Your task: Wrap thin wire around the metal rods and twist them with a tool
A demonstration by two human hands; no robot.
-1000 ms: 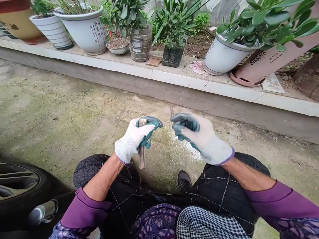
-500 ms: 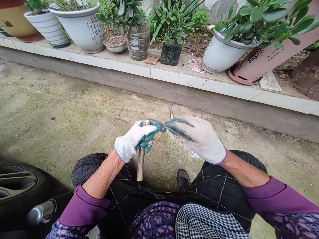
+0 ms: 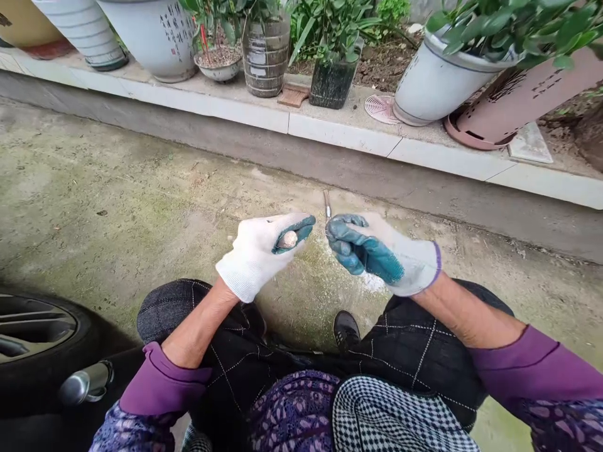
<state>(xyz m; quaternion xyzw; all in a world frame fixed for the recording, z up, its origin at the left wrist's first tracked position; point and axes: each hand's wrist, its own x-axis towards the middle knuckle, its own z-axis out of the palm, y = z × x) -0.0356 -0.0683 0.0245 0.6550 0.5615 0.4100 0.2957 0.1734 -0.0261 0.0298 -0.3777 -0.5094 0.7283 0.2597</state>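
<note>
My left hand (image 3: 264, 251), in a white glove with a green coated palm, is closed around a wooden stick (image 3: 288, 239). Only the stick's pale round end shows, turned up toward me; the rest is hidden behind the glove. Just to the right is my right hand (image 3: 370, 251), gloved alike, palm side partly showing. Its fingers are curled and pressed together at the tips; whatever they pinch is too small to make out. A small gap separates the two hands. Behind the right fingertips, what looks like a brush (image 3: 328, 204) lies on the concrete, partly covered.
White powder (image 3: 374, 282) is scattered on the ground below the right hand. A tiled ledge (image 3: 264, 116) with potted plants crosses the far side. At left are a car wheel (image 3: 35, 326) and a metal flask (image 3: 85, 384). My shoe (image 3: 346, 328) is below.
The left hand has turned, so the stick that hung downward now points its end at me. The right hand has rolled to show its green palm. The view has tilted slightly down.
</note>
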